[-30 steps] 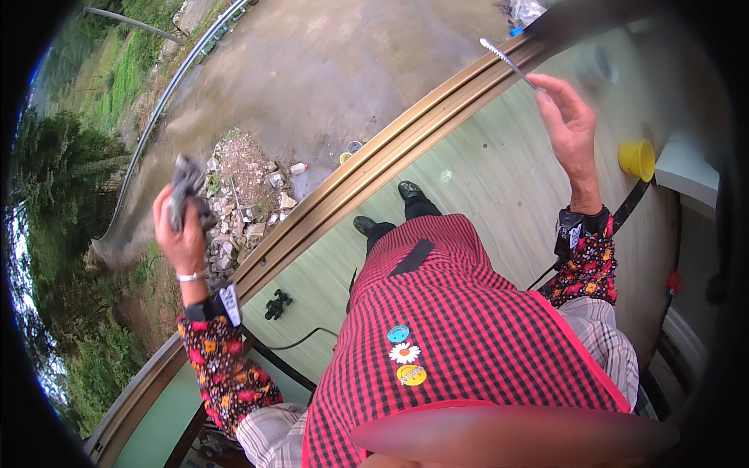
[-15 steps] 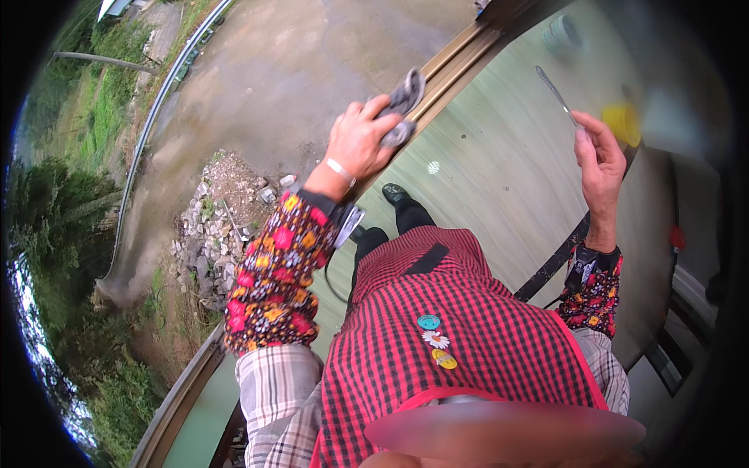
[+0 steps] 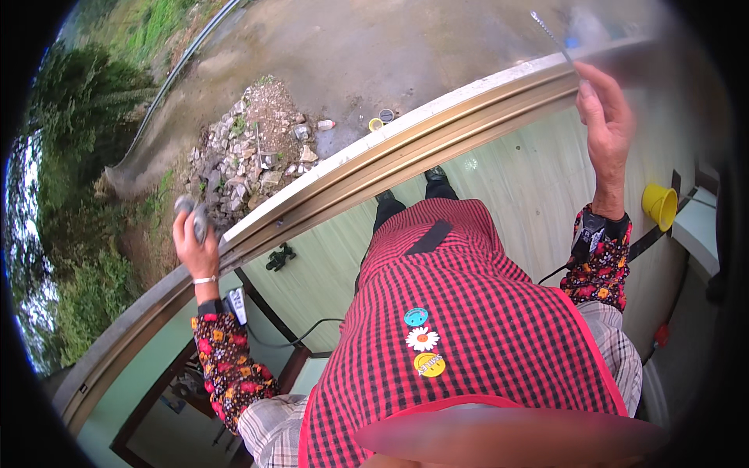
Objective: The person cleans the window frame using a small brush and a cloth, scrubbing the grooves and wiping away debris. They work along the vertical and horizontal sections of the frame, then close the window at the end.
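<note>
At the left, beyond the end of the white ledge, my left hand (image 3: 195, 253) is closed round a crumpled grey cloth (image 3: 192, 217). It is close to the bronze window track (image 3: 390, 168); whether the cloth touches the frame I cannot tell. My right hand (image 3: 607, 117) is raised at the upper right, pinching a slim silver metal utensil (image 3: 552, 37) between thumb and fingers. The utensil's visible end is patterned and points up and left; its other end is hidden by the hand. Both wrists carry strapped devices over flowered sleeves.
A yellow bucket (image 3: 660, 207) stands at the right, beside a dark strip. Outside the window lie a rubble heap (image 3: 257, 148) and wet ground. A small black object (image 3: 281, 257) is on the pale floor (image 3: 507, 171). A cable runs beside my red checked apron (image 3: 468, 312).
My left hand has moved with the cloth down and left along the window frame. My right hand still holds the utensil, slightly higher in view. The view has turned, showing more of the window track.
</note>
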Demonstrator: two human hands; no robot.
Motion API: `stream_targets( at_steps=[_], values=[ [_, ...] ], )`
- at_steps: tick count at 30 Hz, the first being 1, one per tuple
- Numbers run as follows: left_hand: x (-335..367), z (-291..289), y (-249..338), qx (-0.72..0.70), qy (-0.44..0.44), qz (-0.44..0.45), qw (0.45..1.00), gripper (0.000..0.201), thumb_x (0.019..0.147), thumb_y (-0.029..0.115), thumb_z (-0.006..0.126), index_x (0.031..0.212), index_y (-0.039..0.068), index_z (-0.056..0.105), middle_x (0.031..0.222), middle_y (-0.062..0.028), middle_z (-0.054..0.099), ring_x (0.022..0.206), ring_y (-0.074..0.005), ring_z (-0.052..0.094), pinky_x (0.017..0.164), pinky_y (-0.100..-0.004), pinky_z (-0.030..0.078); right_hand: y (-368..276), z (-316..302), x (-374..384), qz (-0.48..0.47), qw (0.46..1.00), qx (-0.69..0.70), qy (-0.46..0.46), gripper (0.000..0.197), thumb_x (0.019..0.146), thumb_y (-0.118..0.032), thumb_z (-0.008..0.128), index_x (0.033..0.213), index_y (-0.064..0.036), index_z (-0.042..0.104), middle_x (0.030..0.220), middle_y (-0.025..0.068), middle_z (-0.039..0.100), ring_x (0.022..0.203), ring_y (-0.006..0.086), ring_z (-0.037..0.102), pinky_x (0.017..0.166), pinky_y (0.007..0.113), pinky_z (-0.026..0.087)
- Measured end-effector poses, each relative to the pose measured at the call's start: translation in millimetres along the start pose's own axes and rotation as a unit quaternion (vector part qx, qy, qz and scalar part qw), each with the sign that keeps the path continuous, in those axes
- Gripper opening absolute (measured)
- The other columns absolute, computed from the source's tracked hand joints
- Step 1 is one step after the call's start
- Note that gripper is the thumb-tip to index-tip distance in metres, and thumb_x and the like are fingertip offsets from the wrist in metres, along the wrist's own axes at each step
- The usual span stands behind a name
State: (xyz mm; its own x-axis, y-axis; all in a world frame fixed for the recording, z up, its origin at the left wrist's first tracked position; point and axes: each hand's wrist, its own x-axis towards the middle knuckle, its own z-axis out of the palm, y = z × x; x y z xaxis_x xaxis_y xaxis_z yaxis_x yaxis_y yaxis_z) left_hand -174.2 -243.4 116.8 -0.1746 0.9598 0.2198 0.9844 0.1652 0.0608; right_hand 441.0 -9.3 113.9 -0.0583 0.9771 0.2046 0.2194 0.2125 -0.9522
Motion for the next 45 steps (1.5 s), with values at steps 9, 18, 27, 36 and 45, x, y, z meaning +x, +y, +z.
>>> stream_targets(
  at_steps=[9,18,27,36,45],
  values=[
    [88.1,146.4,377.9,-0.285,-0.065,0.333,0.897,0.024,0.069,0.025,0.073,0.09,0.018,0.065,0.105,0.0015,0.062,0.091,-0.0256,0.057,0.077,-0.0421,0.045,-4.4,17.5,-16.6,0.003,0.997,-0.069,-0.023,0.03,0.101,-0.005,0.054,0.13,-0.0032,0.062,0.093,-0.0071,0.058,0.075,-0.0005,0.041,0.063,0.016,0.032],
    [-70.9,88.1,34.0,-0.152,-0.099,0.146,0.973,0.03,0.067,0.029,0.074,0.091,0.014,0.061,0.11,-0.0022,0.059,0.101,-0.0268,0.055,0.083,-0.0434,0.041,-7.9,97.0,-27.4,-0.034,0.993,-0.049,-0.097,0.032,0.102,-0.008,0.054,0.133,-0.0051,0.061,0.091,-0.0082,0.054,0.071,0.0001,0.038,0.061,0.015,0.029],
    [-68.4,9.7,-33.8,-0.094,0.118,-0.035,0.988,0.036,0.067,0.007,0.075,0.101,0.006,0.064,0.109,-0.0114,0.061,0.098,-0.0341,0.059,0.083,-0.0431,0.049,-81.7,244.6,-46.8,-0.089,0.963,-0.005,-0.253,0.027,0.098,0.001,0.054,0.123,-0.0025,0.064,0.092,-0.0055,0.059,0.076,0.0025,0.045,0.067,0.017,0.035],
    [-174.1,15.9,110.7,-0.655,-0.053,-0.453,0.602,0.02,0.094,0.007,0.065,0.109,-0.006,0.063,0.102,-0.0039,0.065,0.089,-0.0081,0.062,0.079,-0.0255,0.052,-128.3,312.7,-76.3,-0.167,0.811,-0.102,-0.552,0.016,0.091,-0.007,0.061,0.107,-0.0048,0.063,0.094,0.018,0.069,0.085,0.0387,0.067,0.072,0.044,0.053],
    [-202.2,-6.4,148.2,-0.648,0.047,-0.466,0.6,0.027,0.095,0.006,0.063,0.118,-0.007,0.06,0.105,-0.0033,0.065,0.089,-0.007,0.062,0.077,-0.0238,0.052,-145.0,339.4,-104.6,-0.23,0.716,-0.112,-0.649,0.016,0.086,-0.009,0.06,0.102,-0.0048,0.062,0.081,0.0176,0.067,0.076,0.0384,0.066,0.066,0.047,0.052]
  ],
)
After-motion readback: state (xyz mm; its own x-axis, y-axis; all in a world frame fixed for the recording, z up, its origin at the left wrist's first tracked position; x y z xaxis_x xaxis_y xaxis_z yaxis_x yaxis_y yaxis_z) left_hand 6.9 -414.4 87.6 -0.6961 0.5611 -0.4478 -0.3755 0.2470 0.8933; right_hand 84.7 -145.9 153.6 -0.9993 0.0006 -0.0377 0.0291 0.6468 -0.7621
